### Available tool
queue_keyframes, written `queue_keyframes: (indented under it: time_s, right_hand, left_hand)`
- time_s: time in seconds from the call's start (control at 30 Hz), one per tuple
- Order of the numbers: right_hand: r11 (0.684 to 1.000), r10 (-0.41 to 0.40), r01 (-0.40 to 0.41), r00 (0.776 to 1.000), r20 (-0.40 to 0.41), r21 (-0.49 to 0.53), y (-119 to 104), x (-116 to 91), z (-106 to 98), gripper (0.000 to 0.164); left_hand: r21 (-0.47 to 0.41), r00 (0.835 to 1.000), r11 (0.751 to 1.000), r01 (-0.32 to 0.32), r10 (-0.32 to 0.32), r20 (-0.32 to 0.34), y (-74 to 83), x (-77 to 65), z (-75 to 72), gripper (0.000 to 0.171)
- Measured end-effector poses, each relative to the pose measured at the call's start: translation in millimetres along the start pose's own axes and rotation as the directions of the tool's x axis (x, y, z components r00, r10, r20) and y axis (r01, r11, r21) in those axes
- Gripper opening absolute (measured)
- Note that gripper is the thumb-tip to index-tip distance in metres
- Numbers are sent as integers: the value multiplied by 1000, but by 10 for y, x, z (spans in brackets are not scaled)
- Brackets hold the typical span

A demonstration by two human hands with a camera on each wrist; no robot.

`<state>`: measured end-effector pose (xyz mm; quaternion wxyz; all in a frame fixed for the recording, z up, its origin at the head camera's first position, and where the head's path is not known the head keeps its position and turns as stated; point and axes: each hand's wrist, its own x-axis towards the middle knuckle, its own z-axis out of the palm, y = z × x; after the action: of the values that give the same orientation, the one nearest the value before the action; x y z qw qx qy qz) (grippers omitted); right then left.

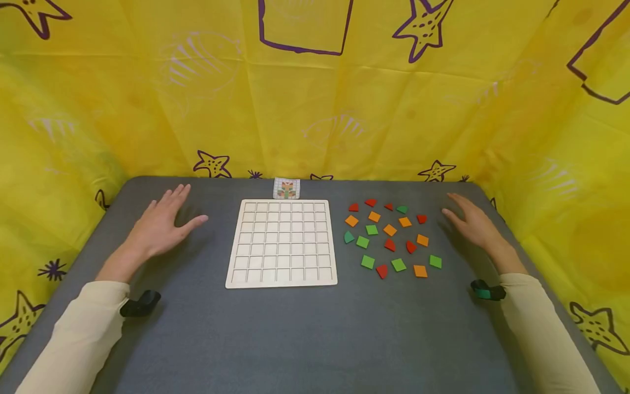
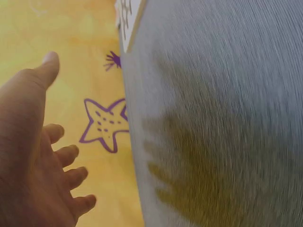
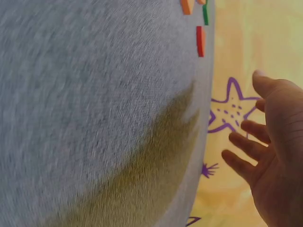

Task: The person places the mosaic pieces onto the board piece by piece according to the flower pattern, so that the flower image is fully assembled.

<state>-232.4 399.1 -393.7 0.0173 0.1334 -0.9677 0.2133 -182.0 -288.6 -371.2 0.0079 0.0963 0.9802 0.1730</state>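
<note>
In the head view a pale wooden grid board (image 1: 284,243) lies flat near the middle of the table. Left of it my left hand (image 1: 159,224) is held with fingers extended and thumb apart, touching no piece. My right hand (image 1: 472,221) is to the right of the scattered pieces, its fingers fairly straight and holding nothing. Between board and right hand lie several red pieces (image 1: 381,271), orange squares (image 1: 420,271), light green squares (image 1: 367,262) and darker green pieces (image 1: 349,237). Both wrist views show the left hand (image 2: 42,156) and right hand (image 3: 274,146) with free palms.
A small card (image 1: 286,189) with a coloured animal-like mosaic picture stands or lies just behind the board. The dark grey table (image 1: 305,339) is bordered at the back and sides by a yellow curtain (image 1: 295,109) with starfish drawings. Dark bands (image 1: 140,304) sit at both wrists.
</note>
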Motion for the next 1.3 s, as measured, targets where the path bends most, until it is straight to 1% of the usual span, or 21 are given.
queue_keyframes:
  time_s: [0.13,0.27,0.43,0.77,0.97,1.17,1.3]
  right_hand:
    - [999,2,-1,999,-37,39,-30,33,30,57]
    - [999,-12,15,998,-57,44,-52,48,73,54]
    - [999,-12,13,998,-58,29,-82,64,114,52]
    - [998,-42,46,997,-72,52,-152,123,188,48]
    - [996,-49,53,997,-60,77,-244,149,230,45]
    - [991,-65,71,996,-56,117,-357,193,271,44]
    - [986,-72,82,995,-67,144,-397,222,301,46]
  left_hand:
    - [-37,1000,999,1,0,24,51,17,39,95]
    - [-43,1000,999,-12,13,16,93,7,66,94]
    - [-39,999,999,-33,34,23,181,-35,112,96]
    - [-7,996,996,-85,85,39,336,-107,195,97]
    - [-14,990,994,-107,108,87,378,-141,255,104]
    - [-71,978,991,-116,127,164,461,-164,303,105]
    - [-102,971,987,-127,145,193,543,-197,328,104]
